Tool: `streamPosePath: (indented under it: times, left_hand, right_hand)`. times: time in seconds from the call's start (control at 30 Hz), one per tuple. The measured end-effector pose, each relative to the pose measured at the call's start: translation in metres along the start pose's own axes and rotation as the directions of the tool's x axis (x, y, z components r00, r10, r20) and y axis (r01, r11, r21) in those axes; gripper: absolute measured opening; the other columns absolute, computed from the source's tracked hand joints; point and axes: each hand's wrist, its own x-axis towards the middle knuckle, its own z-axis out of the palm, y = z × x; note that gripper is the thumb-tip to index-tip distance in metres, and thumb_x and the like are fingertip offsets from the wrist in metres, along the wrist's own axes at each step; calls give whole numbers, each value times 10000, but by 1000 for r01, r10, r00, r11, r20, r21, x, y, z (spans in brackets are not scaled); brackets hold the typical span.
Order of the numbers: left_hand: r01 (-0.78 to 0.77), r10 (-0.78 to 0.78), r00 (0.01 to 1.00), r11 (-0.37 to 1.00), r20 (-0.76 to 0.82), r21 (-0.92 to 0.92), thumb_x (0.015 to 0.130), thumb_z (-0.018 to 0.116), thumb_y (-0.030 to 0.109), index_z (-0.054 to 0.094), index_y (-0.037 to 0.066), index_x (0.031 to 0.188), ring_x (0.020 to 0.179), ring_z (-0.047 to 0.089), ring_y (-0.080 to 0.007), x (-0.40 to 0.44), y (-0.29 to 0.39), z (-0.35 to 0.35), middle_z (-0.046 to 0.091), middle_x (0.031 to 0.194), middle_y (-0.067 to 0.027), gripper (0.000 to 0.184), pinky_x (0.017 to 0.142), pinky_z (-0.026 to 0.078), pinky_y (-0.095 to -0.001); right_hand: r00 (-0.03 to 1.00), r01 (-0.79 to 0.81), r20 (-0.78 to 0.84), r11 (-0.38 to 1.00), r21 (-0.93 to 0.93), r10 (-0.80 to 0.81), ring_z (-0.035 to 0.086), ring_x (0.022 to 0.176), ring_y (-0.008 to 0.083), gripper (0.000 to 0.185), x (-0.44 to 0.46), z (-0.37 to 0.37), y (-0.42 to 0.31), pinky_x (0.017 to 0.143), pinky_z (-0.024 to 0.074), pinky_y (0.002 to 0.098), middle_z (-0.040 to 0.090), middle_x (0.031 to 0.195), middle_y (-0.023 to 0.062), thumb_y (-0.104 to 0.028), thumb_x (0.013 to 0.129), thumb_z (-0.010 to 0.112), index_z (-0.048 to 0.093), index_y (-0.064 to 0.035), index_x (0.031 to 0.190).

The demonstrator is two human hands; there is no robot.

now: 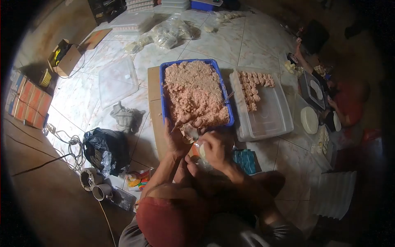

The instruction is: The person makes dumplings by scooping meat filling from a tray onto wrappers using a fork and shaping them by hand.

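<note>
In front of me is a blue tub heaped with pink minced filling. My left hand is at its near edge, palm up, with a thin pale dough wrapper resting in the curled fingers. Close beside it on the right, my right hand is closed, knuckles up; what its fingers grip is hidden. Just below the right hand shows a pale round stack in clear plastic. To the right of the tub, a clear plastic box holds rows of small filled dumplings.
Cardboard lies under the tub. A clear lid, a black plastic bag and a mug are at left. Plastic bags lie ahead. At right, another person's hand is near a white disc.
</note>
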Motion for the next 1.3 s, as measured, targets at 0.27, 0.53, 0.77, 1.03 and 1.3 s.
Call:
streamPosePath:
  times: [0.27,0.53,0.77,1.03,1.3]
  left_hand:
    - [0,-5,982,1000,-189,-30,935,487,696,552,5,1160,1052,612,-335,-4,4,21,624,1195,-202,730,927,515,-485]
    - [81,-77,927,997,-368,-5,934,493,668,561,-3,1149,1005,625,-318,-3,11,14,624,1091,-139,707,930,500,-485]
    - [266,-282,944,958,-172,-111,962,429,664,541,-71,1234,1134,588,-373,-5,9,-2,602,1198,-205,791,1081,427,-480]
    - [61,-61,993,998,-102,-3,929,438,730,590,-56,1192,1129,588,-352,-4,-12,0,619,1208,-198,843,1065,435,-496]
    - [195,-190,973,981,-133,25,881,411,821,562,-18,1184,1021,620,-354,-6,0,-50,634,1189,-221,905,942,500,-480]
  right_hand:
    - [992,-74,104,997,-37,78,641,876,394,86,-8,5,-4,735,505,438,640,919,215,10,909,520,601,20,936]
    - [966,26,257,996,-90,-2,617,877,405,125,-5,-12,-5,734,492,464,600,879,202,-16,914,548,636,1,1001]
    - [956,-3,287,981,-193,59,608,855,412,81,-8,-20,6,728,480,473,586,880,204,-31,925,556,623,-3,961]
    - [995,-49,74,984,-174,62,606,861,431,85,-15,-10,-1,734,470,505,597,898,233,-26,915,539,609,0,957]
    - [995,-14,101,994,-107,25,622,867,438,313,-18,0,1,737,509,487,618,1002,223,-142,888,596,591,-14,1174]
